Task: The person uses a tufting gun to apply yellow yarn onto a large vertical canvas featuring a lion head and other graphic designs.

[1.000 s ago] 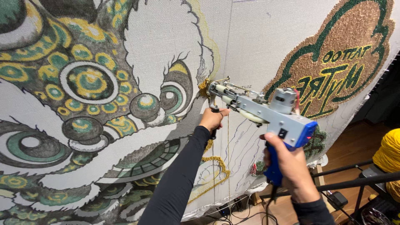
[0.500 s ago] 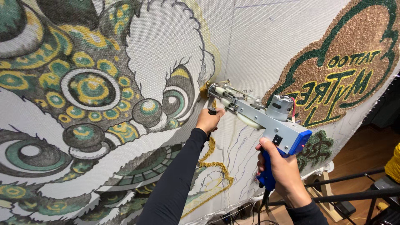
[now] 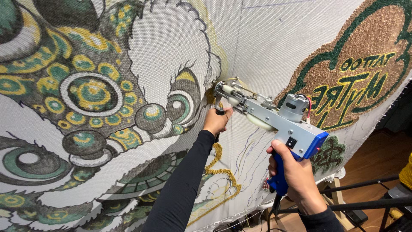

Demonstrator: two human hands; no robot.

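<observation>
Head view: tufting gun (image 3: 274,118), silver body with blue rear and blue pistol grip, held level against stretched white backing cloth (image 3: 266,47), needle tip pressed into the fabric at a small yellow patch beside the painted creature's eye (image 3: 182,105). Right hand (image 3: 294,174) wrapped tight around the blue grip, fingers closed on it. Left hand (image 3: 216,120) fisted around the front handle under the nose, black sleeve running down. Yellow tufted line (image 3: 221,172) curling on the cloth below the arm, partly hidden by it. Brown tufted patch with green edging and lettering (image 3: 365,68) upper right, smaller dark green clump (image 3: 328,152) just behind the gun's rear. Black frame legs (image 3: 365,204) and wooden floor (image 3: 369,163) lower right.
</observation>
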